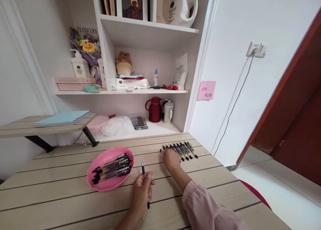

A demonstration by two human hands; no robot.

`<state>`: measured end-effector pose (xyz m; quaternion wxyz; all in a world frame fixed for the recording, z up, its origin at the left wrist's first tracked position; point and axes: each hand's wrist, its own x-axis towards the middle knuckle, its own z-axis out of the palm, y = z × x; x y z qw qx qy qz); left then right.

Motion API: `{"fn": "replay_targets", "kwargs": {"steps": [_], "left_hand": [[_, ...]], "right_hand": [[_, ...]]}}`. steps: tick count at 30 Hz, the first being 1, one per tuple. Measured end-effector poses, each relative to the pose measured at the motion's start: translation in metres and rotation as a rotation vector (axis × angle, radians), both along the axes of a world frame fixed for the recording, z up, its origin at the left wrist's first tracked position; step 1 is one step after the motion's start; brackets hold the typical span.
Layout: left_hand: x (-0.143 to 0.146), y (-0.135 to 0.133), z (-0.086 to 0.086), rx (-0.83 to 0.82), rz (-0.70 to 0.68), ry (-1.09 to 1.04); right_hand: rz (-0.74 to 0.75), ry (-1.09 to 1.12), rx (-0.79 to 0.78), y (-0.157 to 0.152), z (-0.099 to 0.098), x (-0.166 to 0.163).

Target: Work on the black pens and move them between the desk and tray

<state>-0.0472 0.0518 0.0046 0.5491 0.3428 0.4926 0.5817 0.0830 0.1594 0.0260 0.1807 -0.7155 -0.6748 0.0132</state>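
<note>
My left hand (pixel 143 190) is closed around a black pen (pixel 143 168), its tip pointing up and away from me and its dark end showing below the palm. To the right, my right hand (pixel 172 159) has its fingers closed on a pen (pixel 162 151) at the left end of a row of black pens (pixel 184 149). Those pens lie side by side on the table, slanted the same way. My hand hides most of the pen under it. Left of my hands, a pink scalloped bowl (pixel 90 176) holds several clear-barrelled pens (pixel 112 168) with black caps.
The slatted wooden table (pixel 75 203) meets a white shelf unit (pixel 147 92) at the back. A small raised stand (pixel 15 126) with blue paper (pixel 62 118) is at the left. A red jug (pixel 154 110) and a cup (pixel 168 112) stand on the low shelf.
</note>
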Motion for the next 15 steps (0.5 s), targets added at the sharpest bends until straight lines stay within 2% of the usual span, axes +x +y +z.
{"fn": "replay_targets", "kwargs": {"steps": [5,15], "left_hand": [[0.001,0.001,-0.004,-0.006,-0.015,-0.009],[0.002,0.0,-0.002,-0.025,-0.028,-0.019]], "right_hand": [[0.008,-0.046,-0.03,0.005,-0.008,-0.003],[0.017,-0.093,-0.043,0.008,-0.016,-0.003]]}}
